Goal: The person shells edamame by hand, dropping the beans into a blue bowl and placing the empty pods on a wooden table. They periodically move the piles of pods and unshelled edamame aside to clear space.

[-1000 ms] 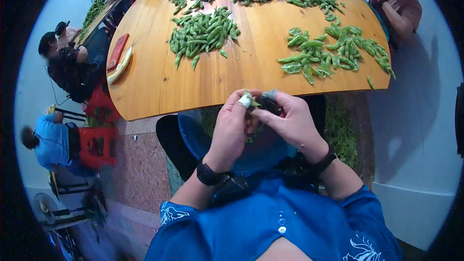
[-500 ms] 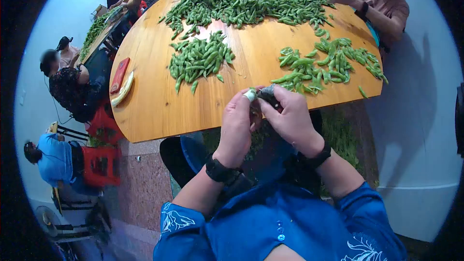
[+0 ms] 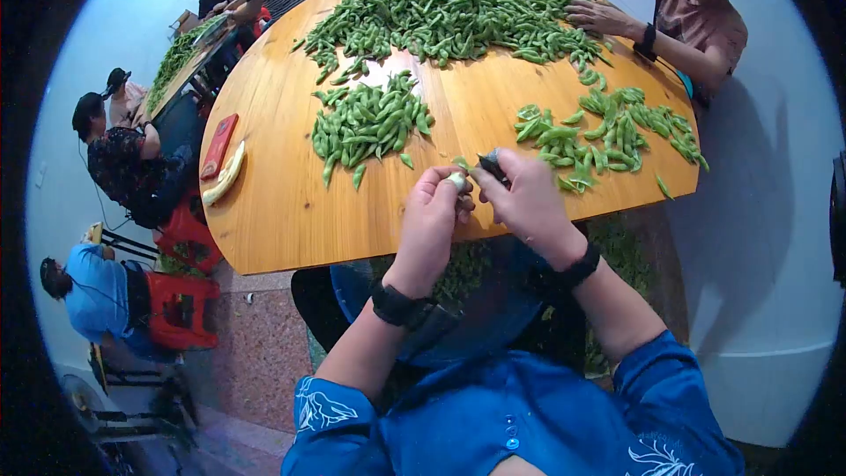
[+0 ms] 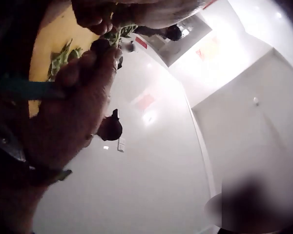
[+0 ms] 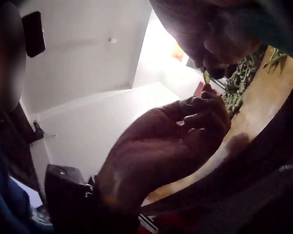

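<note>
Both hands meet over the near edge of the wooden table (image 3: 273, 229). My left hand (image 3: 427, 225), with white tape round its thumb, pinches a green soybean pod (image 3: 462, 161) at the fingertips. Close against it, my right hand (image 3: 531, 210) grips the same pod with thumb and curled fingers; a grey wrap covers one finger. In the right wrist view, a small bit of the pod (image 5: 207, 77) shows between the two hands. Just beyond the left hand is a small heap of plump pods (image 3: 370, 123). Flattened, split-looking pods (image 3: 608, 137) are spread beyond the right hand.
A large pile of pods (image 3: 449, 13) covers the table's far side. A red phone-like slab (image 3: 218, 146) and a pale curved strip (image 3: 226, 176) lie at the left. Below the edge stands a blue basin (image 3: 423, 348). Another person (image 3: 696, 26) works at the right.
The view has tilted up, bringing more of the far table in. My hands have moved from over the basin to over the table edge, still together at a pod. The person at the right has reached into the pile.
</note>
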